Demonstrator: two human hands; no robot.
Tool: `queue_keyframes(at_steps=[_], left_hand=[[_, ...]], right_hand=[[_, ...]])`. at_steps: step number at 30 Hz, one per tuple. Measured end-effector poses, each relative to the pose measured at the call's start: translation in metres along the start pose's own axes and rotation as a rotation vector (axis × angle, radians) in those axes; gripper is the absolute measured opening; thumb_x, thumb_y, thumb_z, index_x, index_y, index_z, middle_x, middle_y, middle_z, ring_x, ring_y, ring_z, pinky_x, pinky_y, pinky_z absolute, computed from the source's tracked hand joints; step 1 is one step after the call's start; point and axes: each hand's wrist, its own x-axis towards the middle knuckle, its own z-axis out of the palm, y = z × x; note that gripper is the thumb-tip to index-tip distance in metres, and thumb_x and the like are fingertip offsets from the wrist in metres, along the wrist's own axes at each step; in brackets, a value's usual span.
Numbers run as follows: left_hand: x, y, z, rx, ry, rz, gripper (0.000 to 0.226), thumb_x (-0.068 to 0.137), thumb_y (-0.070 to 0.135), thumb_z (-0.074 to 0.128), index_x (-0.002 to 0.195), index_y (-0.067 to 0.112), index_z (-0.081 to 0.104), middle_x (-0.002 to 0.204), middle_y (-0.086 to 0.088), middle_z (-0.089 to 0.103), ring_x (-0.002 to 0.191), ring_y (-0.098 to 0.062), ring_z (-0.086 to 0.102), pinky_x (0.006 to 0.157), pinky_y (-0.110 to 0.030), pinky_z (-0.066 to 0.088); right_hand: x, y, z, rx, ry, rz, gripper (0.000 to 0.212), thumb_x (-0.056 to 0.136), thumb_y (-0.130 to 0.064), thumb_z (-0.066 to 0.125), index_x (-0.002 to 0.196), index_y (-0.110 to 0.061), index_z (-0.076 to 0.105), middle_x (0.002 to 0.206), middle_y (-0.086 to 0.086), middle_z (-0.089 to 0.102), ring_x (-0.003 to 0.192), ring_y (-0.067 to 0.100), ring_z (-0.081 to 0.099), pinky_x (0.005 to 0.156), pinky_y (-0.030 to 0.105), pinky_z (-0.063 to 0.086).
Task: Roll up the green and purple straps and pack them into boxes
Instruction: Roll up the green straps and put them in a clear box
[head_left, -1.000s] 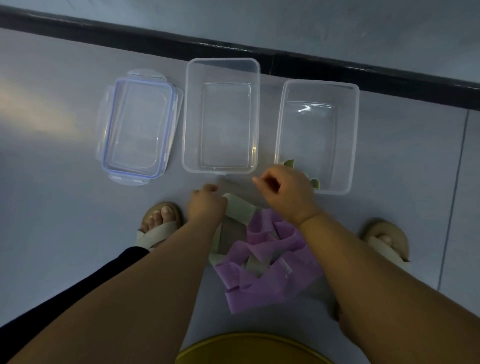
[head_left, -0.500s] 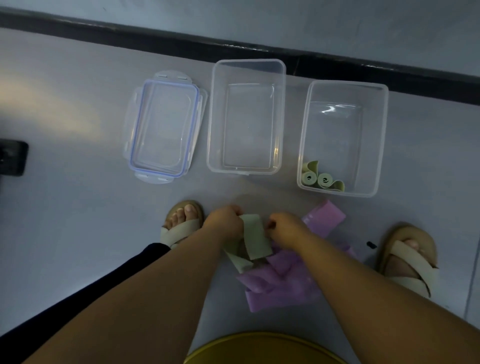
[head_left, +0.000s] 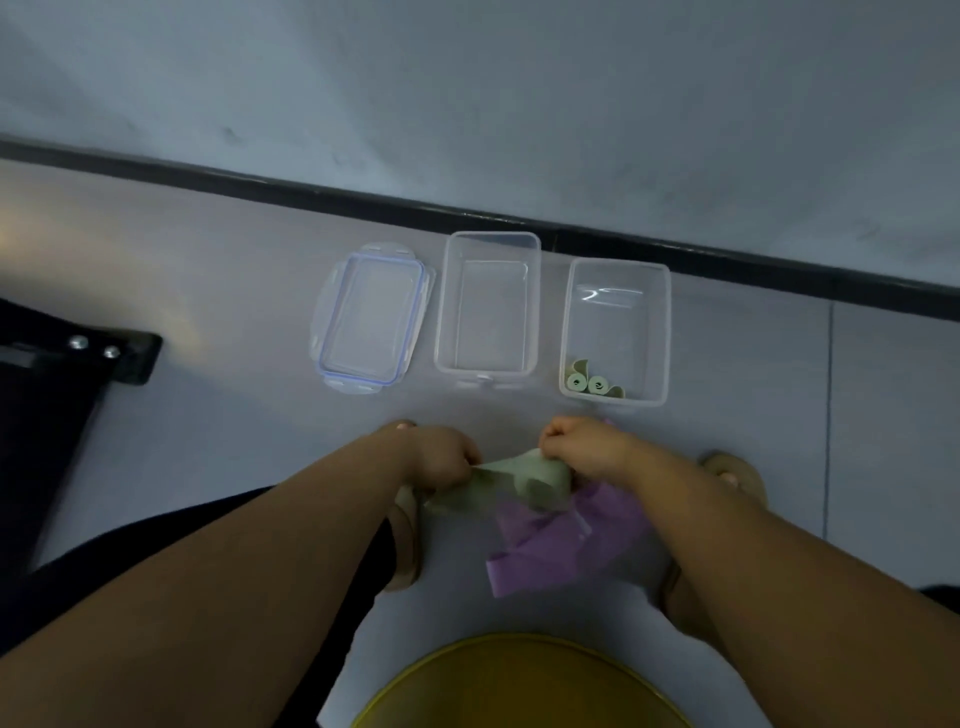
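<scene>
1. We hold the green strap between both hands: our left hand has its fingers curled round the left end, and our right hand pinches the right end
2. The strap's long axis runs left to right between the two grips, with slack sagging toward us, so we judge the roll should start at one end and travel sideways to the other
3. The purple straps lie in a loose heap on the floor just under our right wrist, nearer us than the green one
4. The right box, with two green rolls in its near corner, sits just beyond our right hand, the nearer hand for dropping a roll in; the middle box holds nothing
</scene>
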Motion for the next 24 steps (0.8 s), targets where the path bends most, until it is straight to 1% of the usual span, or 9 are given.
queue_keyframes(at_steps=[3, 4, 6, 9, 12, 14, 16, 20, 24], left_hand=[[-0.036, 0.007, -0.005, -0.035, 0.031, 0.054, 0.033, 0.092, 0.012, 0.046, 0.121, 0.014, 0.06, 0.114, -0.006, 0.061, 0.095, -0.023, 0.058, 0.065, -0.008, 0.044], [-0.047, 0.01, -0.009, -0.018, 0.051, 0.071, 0.031, 0.094, 0.015, 0.046, 0.122, 0.013, 0.059, 0.118, -0.006, 0.06, 0.101, -0.024, 0.057, 0.06, -0.007, 0.039], [-0.068, 0.014, -0.016, -0.003, 0.12, 0.11, 0.029, 0.097, 0.022, 0.044, 0.12, 0.013, 0.059, 0.116, -0.004, 0.06, 0.108, -0.023, 0.055, 0.064, -0.01, 0.036], [-0.096, 0.018, -0.027, -0.067, 0.221, 0.155, 0.024, 0.098, 0.03, 0.044, 0.096, 0.016, 0.063, 0.092, 0.002, 0.057, 0.092, -0.017, 0.051, 0.074, -0.019, 0.035], [-0.115, 0.017, -0.035, -0.296, 0.391, 0.198, 0.026, 0.097, 0.031, 0.046, 0.08, 0.015, 0.059, 0.078, 0.0, 0.054, 0.077, -0.016, 0.051, 0.073, -0.026, 0.044], [-0.127, 0.014, -0.039, -0.5, 0.517, 0.22, 0.026, 0.098, 0.025, 0.043, 0.079, 0.015, 0.057, 0.078, -0.004, 0.055, 0.069, -0.015, 0.052, 0.062, -0.022, 0.049], [-0.137, 0.013, -0.044, -0.655, 0.59, 0.257, 0.027, 0.099, 0.022, 0.041, 0.078, 0.016, 0.057, 0.08, -0.006, 0.056, 0.071, -0.017, 0.054, 0.06, -0.024, 0.052], [-0.147, 0.028, -0.06, -0.568, 0.724, 0.287, 0.03, 0.098, 0.029, 0.042, 0.072, 0.022, 0.055, 0.074, 0.004, 0.055, 0.071, -0.016, 0.05, 0.062, -0.027, 0.041], [-0.152, 0.052, -0.072, -0.483, 0.755, 0.357, 0.028, 0.096, 0.029, 0.043, 0.074, 0.019, 0.058, 0.071, 0.009, 0.055, 0.069, -0.012, 0.049, 0.064, -0.025, 0.038]], right_hand=[[-0.039, -0.018, -0.002, -0.13, 0.032, -0.082, 0.018, 0.092, -0.025, 0.054, 0.076, -0.016, 0.053, 0.079, 0.003, 0.054, 0.064, 0.012, 0.051, 0.049, 0.021, 0.044], [-0.052, -0.024, -0.005, -0.213, 0.034, -0.11, 0.022, 0.091, -0.033, 0.056, 0.079, -0.015, 0.055, 0.083, 0.004, 0.056, 0.067, 0.013, 0.053, 0.052, 0.022, 0.046], [-0.078, -0.034, -0.013, -0.378, 0.035, -0.136, 0.042, 0.086, -0.048, 0.056, 0.09, -0.006, 0.061, 0.087, 0.009, 0.058, 0.073, 0.019, 0.058, 0.062, 0.029, 0.051], [-0.116, -0.049, -0.029, -0.449, 0.057, -0.137, 0.058, 0.081, -0.056, 0.057, 0.09, 0.001, 0.062, 0.08, 0.009, 0.054, 0.07, 0.019, 0.055, 0.066, 0.033, 0.049], [-0.153, -0.06, -0.047, -0.343, 0.176, -0.191, 0.037, 0.076, -0.049, 0.067, 0.071, -0.014, 0.061, 0.076, -0.002, 0.057, 0.071, 0.012, 0.051, 0.066, 0.026, 0.042], [-0.174, -0.065, -0.059, -0.159, 0.27, -0.266, 0.028, 0.077, -0.038, 0.071, 0.073, -0.012, 0.063, 0.081, -0.002, 0.067, 0.082, 0.012, 0.059, 0.076, 0.026, 0.046], [-0.191, -0.07, -0.069, 0.054, 0.295, -0.352, 0.023, 0.081, -0.028, 0.067, 0.082, -0.005, 0.062, 0.086, 0.002, 0.071, 0.09, 0.015, 0.064, 0.088, 0.028, 0.049], [-0.204, -0.083, -0.072, 0.196, 0.38, -0.443, 0.013, 0.085, -0.024, 0.063, 0.089, -0.012, 0.06, 0.088, 0.0, 0.068, 0.087, 0.015, 0.065, 0.086, 0.031, 0.053], [-0.19, -0.089, -0.063, 0.058, 0.393, -0.431, 0.031, 0.08, -0.034, 0.068, 0.107, -0.025, 0.055, 0.107, -0.009, 0.06, 0.097, 0.009, 0.06, 0.081, 0.025, 0.049]])
